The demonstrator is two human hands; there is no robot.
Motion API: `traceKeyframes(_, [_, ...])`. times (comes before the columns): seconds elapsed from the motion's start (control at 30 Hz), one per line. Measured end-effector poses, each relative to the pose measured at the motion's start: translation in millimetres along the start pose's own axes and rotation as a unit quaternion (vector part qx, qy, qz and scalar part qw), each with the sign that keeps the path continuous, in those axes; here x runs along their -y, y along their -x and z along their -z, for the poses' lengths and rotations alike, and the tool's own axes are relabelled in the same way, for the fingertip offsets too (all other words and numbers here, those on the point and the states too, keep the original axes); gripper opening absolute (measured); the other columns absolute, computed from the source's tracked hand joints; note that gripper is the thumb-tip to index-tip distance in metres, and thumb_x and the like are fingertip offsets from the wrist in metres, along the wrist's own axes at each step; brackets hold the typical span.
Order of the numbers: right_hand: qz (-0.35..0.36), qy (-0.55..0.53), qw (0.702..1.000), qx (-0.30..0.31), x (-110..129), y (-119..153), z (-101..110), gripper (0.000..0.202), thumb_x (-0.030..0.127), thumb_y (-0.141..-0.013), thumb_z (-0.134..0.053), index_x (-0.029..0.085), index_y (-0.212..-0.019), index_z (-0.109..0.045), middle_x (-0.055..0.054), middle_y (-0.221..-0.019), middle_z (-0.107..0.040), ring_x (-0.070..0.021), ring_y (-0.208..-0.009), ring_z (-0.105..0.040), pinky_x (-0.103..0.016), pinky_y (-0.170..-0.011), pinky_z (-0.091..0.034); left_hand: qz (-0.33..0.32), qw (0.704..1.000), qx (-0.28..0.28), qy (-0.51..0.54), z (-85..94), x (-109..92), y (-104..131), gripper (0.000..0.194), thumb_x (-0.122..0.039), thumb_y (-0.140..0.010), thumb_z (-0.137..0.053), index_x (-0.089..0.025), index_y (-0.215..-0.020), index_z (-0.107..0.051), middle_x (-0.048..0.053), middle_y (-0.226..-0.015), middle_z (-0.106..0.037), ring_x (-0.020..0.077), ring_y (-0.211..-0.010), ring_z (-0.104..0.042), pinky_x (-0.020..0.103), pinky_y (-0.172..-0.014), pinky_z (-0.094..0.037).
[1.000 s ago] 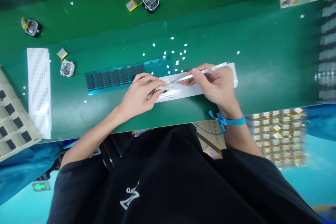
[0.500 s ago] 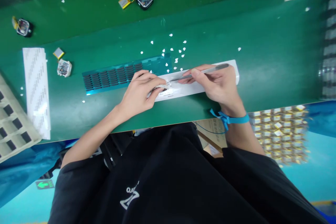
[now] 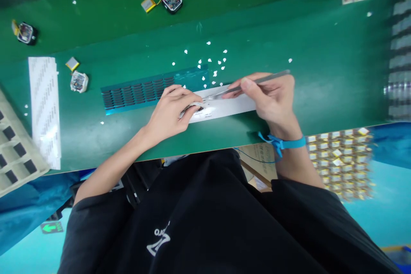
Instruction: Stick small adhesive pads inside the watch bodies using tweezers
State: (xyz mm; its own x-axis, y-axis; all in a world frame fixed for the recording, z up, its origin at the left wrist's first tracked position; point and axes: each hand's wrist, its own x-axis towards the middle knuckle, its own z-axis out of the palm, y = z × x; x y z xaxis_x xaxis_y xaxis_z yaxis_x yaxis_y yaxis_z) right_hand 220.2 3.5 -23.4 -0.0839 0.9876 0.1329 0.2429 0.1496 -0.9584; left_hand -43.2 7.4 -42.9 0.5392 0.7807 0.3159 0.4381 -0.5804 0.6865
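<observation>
My left hand (image 3: 171,111) is closed around a small white-and-dark part (image 3: 199,106), mostly hidden by the fingers. Metal tweezers (image 3: 272,78) are gripped in my right hand (image 3: 274,100), their tips slanting down to the left close to that part. Beneath both hands lies a white printed strip (image 3: 236,106). A blue film with rows of black pieces (image 3: 138,94) extends left from behind my left hand. Several small white round stickers with tabs (image 3: 215,73) are scattered on the green mat beyond my fingers.
Opened square devices with batteries lie at the back (image 3: 172,0), far left (image 3: 26,33) and left (image 3: 78,81). A long white sheet (image 3: 45,111) and a beige compartment tray (image 3: 22,158) are on the left. Rows of batteries (image 3: 340,162) sit below the table's right front edge.
My right hand has shifted slightly right, and the tweezers' rear end has risen and moved right. The left hand stays almost where it was, still holding the part.
</observation>
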Motion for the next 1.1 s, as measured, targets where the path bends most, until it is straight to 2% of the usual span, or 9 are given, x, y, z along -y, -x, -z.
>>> traceKeyframes(0.1, [0.006,-0.041,0.997,-0.071,4,0,-6,0.030,0.058,-0.099,-0.079,0.030,-0.090,-0.085,-0.003,-0.078,-0.082,-0.0247,-0.068,-0.081,-0.041,-0.066,-0.069,-0.015,1.000,-0.027,0.001,1.4,-3,-1,0.017,-0.021,-0.103,-0.066,-0.020,-0.109,-0.082,0.007,-0.105,-0.085,0.0239,-0.104,-0.078,0.045,-0.111,-0.053])
traceKeyframes(0.17, [0.006,-0.051,0.994,-0.096,10,1,-15,0.037,0.067,-0.097,-0.077,0.031,-0.089,-0.082,-0.003,-0.078,-0.082,-0.0266,-0.070,-0.081,-0.043,-0.066,-0.069,0.005,0.998,-0.058,0.039,4.1,-7,-2,0.016,-0.021,-0.103,-0.068,-0.021,-0.110,-0.083,0.005,-0.103,-0.086,0.0206,-0.095,-0.080,0.039,-0.100,-0.058])
traceKeyframes(0.27, [0.002,-0.073,0.991,-0.112,21,1,-32,0.040,0.072,-0.096,-0.075,0.032,-0.090,-0.079,-0.003,-0.081,-0.082,-0.0274,-0.072,-0.081,-0.045,-0.067,-0.070,0.081,0.971,-0.079,0.210,10.8,-12,-5,0.016,-0.024,-0.105,-0.068,-0.023,-0.114,-0.081,0.003,-0.105,-0.086,0.0130,-0.070,-0.078,0.028,-0.071,-0.060])
traceKeyframes(0.33, [0.019,-0.100,0.989,-0.110,26,-1,-42,0.036,0.067,-0.098,-0.075,0.032,-0.090,-0.079,-0.003,-0.081,-0.082,-0.0253,-0.069,-0.080,-0.042,-0.064,-0.070,0.132,0.932,-0.043,0.336,16.2,-13,-6,0.018,-0.030,-0.103,-0.073,-0.022,-0.119,-0.079,0.002,-0.102,-0.085,0.0128,-0.067,-0.079,0.025,-0.064,-0.059])
traceKeyframes(0.43, [0.044,-0.137,0.986,-0.083,31,-3,-52,0.028,0.055,-0.102,-0.076,0.030,-0.092,-0.081,-0.002,-0.081,-0.083,-0.0215,-0.065,-0.079,-0.037,-0.061,-0.068,0.178,0.879,0.023,0.442,22.4,-12,-7,0.032,-0.032,-0.098,-0.082,-0.022,-0.127,-0.076,0.003,-0.096,-0.085,0.0182,-0.081,-0.084,0.025,-0.069,-0.063])
traceKeyframes(0.5, [0.043,-0.149,0.986,-0.064,32,-5,-54,0.025,0.052,-0.103,-0.077,0.030,-0.092,-0.083,-0.002,-0.080,-0.083,-0.0206,-0.065,-0.079,-0.035,-0.060,-0.068,0.183,0.864,0.031,0.467,23.8,-12,-7,0.037,-0.030,-0.095,-0.085,-0.022,-0.130,-0.076,0.003,-0.100,-0.086,0.0198,-0.086,-0.085,0.027,-0.073,-0.065])
traceKeyframes(0.63, [0.031,-0.159,0.985,-0.056,32,-5,-54,0.028,0.055,-0.100,-0.080,0.029,-0.089,-0.083,-0.002,-0.076,-0.082,-0.0202,-0.061,-0.078,-0.035,-0.061,-0.069,0.188,0.860,0.022,0.473,22.7,-15,-6,0.039,-0.031,-0.094,-0.087,-0.023,-0.131,-0.076,0.003,-0.104,-0.086,0.0219,-0.090,-0.086,0.034,-0.087,-0.070])
traceKeyframes(0.77, [0.042,-0.140,0.987,-0.060,31,-6,-53,0.028,0.052,-0.101,-0.079,0.027,-0.088,-0.083,-0.001,-0.078,-0.083,-0.0171,-0.062,-0.078,-0.030,-0.058,-0.067,0.196,0.855,0.025,0.479,22.9,-17,-5,0.041,-0.033,-0.093,-0.087,-0.023,-0.131,-0.076,0.004,-0.112,-0.086,0.0231,-0.093,-0.087,0.039,-0.095,-0.071])
traceKeyframes(1.1, [0.049,-0.146,0.987,-0.052,29,-9,-51,0.028,0.046,-0.102,-0.079,0.022,-0.088,-0.084,-0.004,-0.077,-0.083,-0.0156,-0.062,-0.079,-0.025,-0.057,-0.065,0.221,0.859,0.027,0.461,26.2,-23,-6,0.040,-0.030,-0.094,-0.086,-0.021,-0.131,-0.074,0.004,-0.109,-0.086,0.0248,-0.097,-0.087,0.040,-0.098,-0.071])
